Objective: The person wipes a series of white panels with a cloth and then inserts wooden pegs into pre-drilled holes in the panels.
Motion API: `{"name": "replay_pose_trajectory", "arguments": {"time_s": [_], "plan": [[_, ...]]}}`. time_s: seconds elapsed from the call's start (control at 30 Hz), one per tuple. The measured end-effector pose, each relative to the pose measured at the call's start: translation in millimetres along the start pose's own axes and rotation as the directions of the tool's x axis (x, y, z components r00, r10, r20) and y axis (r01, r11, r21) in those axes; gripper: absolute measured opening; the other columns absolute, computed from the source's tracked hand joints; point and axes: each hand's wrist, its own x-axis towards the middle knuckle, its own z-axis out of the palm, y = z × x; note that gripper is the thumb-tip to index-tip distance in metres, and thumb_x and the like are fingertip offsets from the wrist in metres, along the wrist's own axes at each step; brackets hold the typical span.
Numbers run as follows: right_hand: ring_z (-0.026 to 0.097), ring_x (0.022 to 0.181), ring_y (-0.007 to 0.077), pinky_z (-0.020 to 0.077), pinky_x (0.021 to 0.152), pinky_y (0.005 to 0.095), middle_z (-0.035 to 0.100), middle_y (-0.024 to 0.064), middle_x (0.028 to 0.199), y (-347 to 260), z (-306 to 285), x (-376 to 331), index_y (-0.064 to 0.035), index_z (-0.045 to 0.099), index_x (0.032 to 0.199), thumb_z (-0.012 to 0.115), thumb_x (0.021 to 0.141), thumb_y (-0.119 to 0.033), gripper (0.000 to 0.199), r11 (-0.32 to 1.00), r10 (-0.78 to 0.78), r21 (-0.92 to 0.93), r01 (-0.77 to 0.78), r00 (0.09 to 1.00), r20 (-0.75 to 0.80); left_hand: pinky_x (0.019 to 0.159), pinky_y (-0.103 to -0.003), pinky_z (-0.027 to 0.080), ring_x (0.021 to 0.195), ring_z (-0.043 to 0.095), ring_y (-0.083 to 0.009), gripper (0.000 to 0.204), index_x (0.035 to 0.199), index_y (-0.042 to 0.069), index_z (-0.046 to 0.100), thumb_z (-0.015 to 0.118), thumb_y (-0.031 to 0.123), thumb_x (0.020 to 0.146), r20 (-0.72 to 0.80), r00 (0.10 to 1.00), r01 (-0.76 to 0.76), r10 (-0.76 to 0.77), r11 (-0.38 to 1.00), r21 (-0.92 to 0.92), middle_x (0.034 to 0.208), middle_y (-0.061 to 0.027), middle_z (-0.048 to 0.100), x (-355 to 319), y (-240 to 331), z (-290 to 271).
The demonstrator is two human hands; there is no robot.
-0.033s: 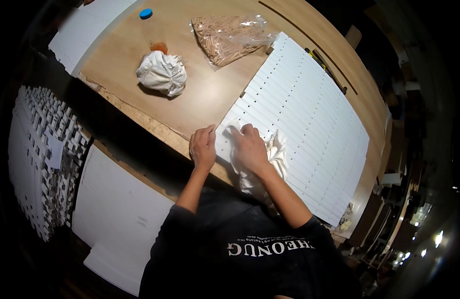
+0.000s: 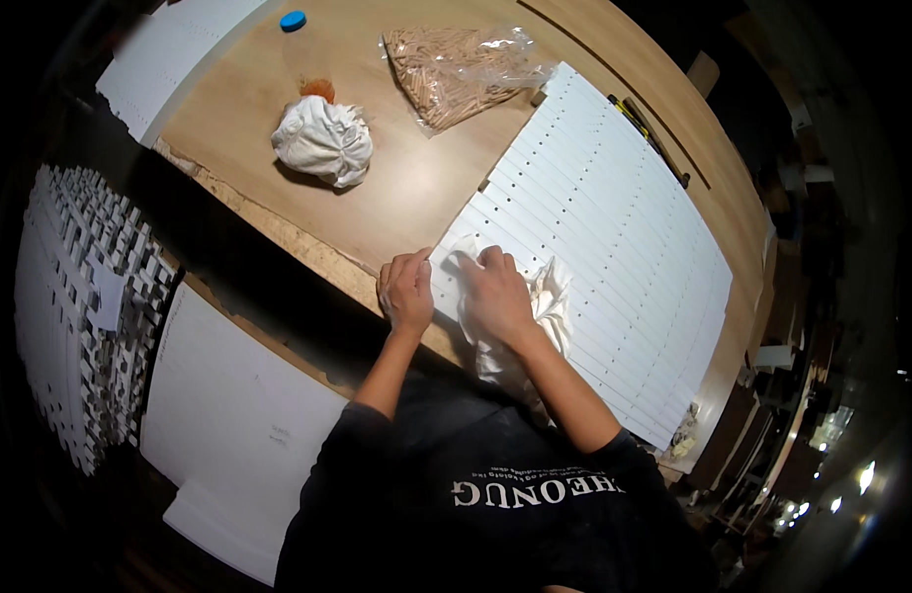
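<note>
White strips [image 2: 614, 247] with rows of small dark holes lie side by side on the worktable. My left hand [image 2: 406, 290] is at the near left corner of these, fingers curled against the end of the nearest strip. A crumpled white cloth [image 2: 551, 301] is bunched under my right hand [image 2: 498, 298], whose bent fingers press it onto the nearest strips. Part of the cloth hangs over the table's front edge by my shirt. The right fingertips are partly blurred and hidden by the cloth.
On the wooden table [image 2: 406, 198] sit a balled white cloth [image 2: 322, 143], a clear bottle with a blue cap [image 2: 293, 21] and a plastic bag of wooden dowels [image 2: 456, 79]. Beyond the strips lies a yellow-black tool [image 2: 629, 119]. Stacked white boards [image 2: 90, 296] stand at left.
The view has shifted very slightly. Both hands and the cloth keep nearly the same place on the strips.
</note>
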Motion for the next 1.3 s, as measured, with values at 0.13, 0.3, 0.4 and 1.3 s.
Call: {"name": "replay_pose_trajectory", "arguments": {"time_s": [0.13, 0.3, 0.4, 1.3], "plan": [[0.048, 0.084, 0.0294, 0.0449, 0.065, 0.0395, 0.047, 0.0125, 0.089, 6, 2, -2, -0.0109, 0.061, 0.107, 0.055, 0.074, -0.009, 0.034, 0.998, -0.033, -0.044, 0.037, 0.994, 0.100, 0.079, -0.039, 0.040, 0.085, 0.054, -0.0307, 0.032, 0.098, 0.006, 0.065, 0.038, 0.023, 0.093, -0.032, 0.999, -0.004, 0.006, 0.999, 0.044, 0.093, -0.0103, 0.062, -3, -4, 14], [0.049, 0.087, 0.0294, 0.0449, 0.067, 0.0389, 0.048, 0.0121, 0.092, 11, 2, -5, -0.0117, 0.062, 0.105, 0.057, 0.071, -0.007, 0.034, 0.997, -0.061, -0.038, 0.067, 0.990, 0.124, 0.077, -0.040, 0.040, 0.083, 0.055, -0.0314, 0.032, 0.096, 0.006, 0.065, 0.038, 0.020, 0.092, -0.072, 0.997, -0.019, 0.022, 0.999, 0.036, 0.090, -0.0108, 0.063, -6, -10, 23], [0.050, 0.088, 0.0293, 0.0452, 0.071, 0.0376, 0.050, 0.0123, 0.095, 23, 5, -9, -0.0105, 0.064, 0.101, 0.056, 0.071, -0.003, 0.032, 0.995, -0.091, 0.053, 0.087, 0.992, 0.082, 0.076, -0.040, 0.041, 0.083, 0.055, -0.0321, 0.031, 0.095, 0.006, 0.065, 0.038, 0.020, 0.092, -0.076, 0.997, -0.019, 0.021, 0.999, 0.026, 0.089, -0.0112, 0.063, -3, -9, 25], [0.048, 0.071, 0.0121, 0.0413, 0.063, 0.0304, 0.054, 0.0019, 0.082, 37, 19, -25, -0.0018, 0.060, 0.107, 0.055, 0.089, -0.018, 0.025, 0.663, 0.202, 0.707, -0.247, 0.968, 0.149, 0.078, -0.026, 0.045, 0.086, 0.054, -0.0086, 0.029, 0.109, 0.000, 0.059, 0.056, 0.023, 0.092, 0.577, 0.710, 0.696, -0.403, 0.528, -0.487, 0.097, -0.0020, 0.062, -85, 45, -11]]}}
